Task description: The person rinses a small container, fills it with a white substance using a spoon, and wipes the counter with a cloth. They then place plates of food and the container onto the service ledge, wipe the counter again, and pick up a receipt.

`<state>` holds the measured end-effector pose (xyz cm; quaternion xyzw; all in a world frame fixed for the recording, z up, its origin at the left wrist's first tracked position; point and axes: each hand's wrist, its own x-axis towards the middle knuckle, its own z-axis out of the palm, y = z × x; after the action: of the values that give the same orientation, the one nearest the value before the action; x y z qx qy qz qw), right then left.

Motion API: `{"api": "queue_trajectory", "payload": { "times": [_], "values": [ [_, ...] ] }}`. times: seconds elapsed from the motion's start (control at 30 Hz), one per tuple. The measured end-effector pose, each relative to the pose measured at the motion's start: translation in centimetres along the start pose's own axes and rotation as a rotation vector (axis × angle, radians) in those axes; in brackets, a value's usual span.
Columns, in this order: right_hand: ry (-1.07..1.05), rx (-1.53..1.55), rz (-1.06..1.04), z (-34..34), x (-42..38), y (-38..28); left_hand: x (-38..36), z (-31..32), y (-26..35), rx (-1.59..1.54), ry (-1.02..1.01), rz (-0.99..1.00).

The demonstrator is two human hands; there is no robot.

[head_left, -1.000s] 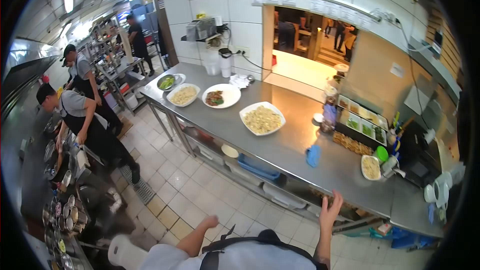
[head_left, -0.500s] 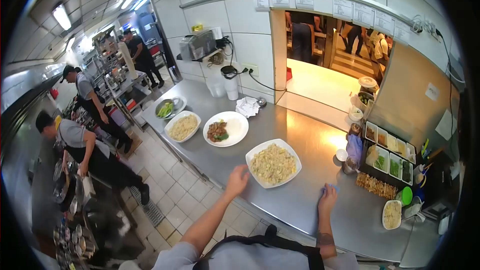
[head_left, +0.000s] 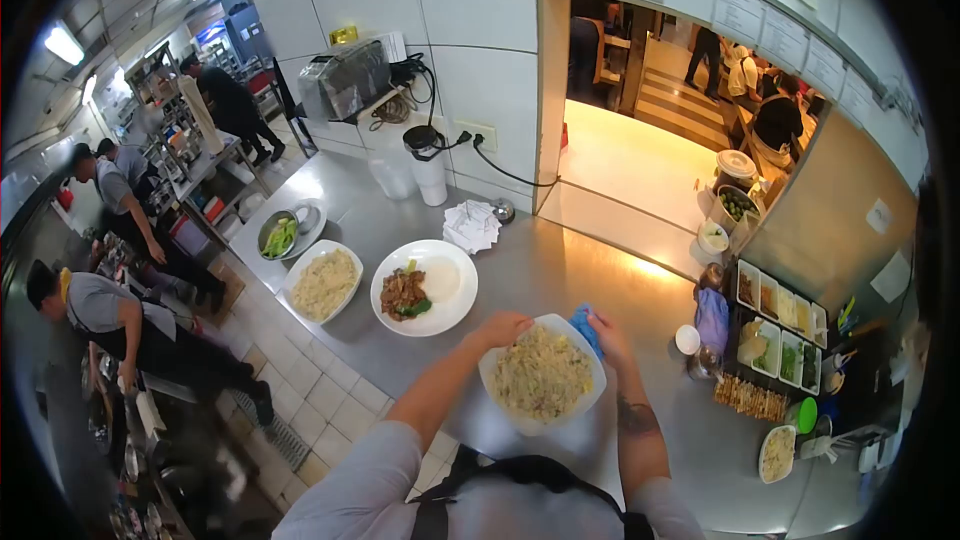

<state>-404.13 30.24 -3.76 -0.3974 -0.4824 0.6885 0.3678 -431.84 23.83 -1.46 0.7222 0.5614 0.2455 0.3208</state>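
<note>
A white squarish bowl of fried rice (head_left: 541, 372) is in front of me at the steel counter's near side. My left hand (head_left: 502, 330) has its fingers closed on the bowl's upper left rim. On the opposite side, my right hand (head_left: 610, 336) grips a blue cloth (head_left: 584, 329), which is pressed up at the bowl's upper right rim. To the left is a white plate (head_left: 455, 285) with browned meat, greens and a white mound. Farther left stand another bowl of rice (head_left: 324, 283) and a small pan of green vegetables (head_left: 281, 235) on a plate.
Crumpled white papers (head_left: 471, 227) lie by the wall near a white cup (head_left: 430, 180). At the right are garnish trays (head_left: 785, 325), skewers (head_left: 750, 395) and a small rice bowl (head_left: 777, 453). A lit pass-through shelf (head_left: 625, 155) opens ahead. Co-workers stand at stoves on the left.
Both hands have come onto the bowl of fried rice, the right one bringing the blue cloth to its rim. The bowl is turned and nearer to me. My view has shifted.
</note>
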Motion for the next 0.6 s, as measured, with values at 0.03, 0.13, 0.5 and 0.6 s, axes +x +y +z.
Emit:
{"api": "queue_trajectory", "payload": {
  "times": [0.03,0.13,0.5,0.6],
  "values": [
    [-0.041,-0.094,0.001,1.5,1.2,-1.2,0.3,0.6,-0.7,0.025,0.037,0.064],
    [-0.156,-0.245,0.122,4.7,2.6,-2.9,-0.4,-0.4,0.8,-0.097,-0.062,-0.115],
    [0.450,0.417,0.131,1.2,-11.9,1.2,-3.3,4.1,1.2,-0.314,0.467,-0.162],
    [0.716,0.494,-0.040,5.8,-15.4,3.5,-3.0,5.7,1.6,-0.335,0.553,-0.201]
  ]
}}
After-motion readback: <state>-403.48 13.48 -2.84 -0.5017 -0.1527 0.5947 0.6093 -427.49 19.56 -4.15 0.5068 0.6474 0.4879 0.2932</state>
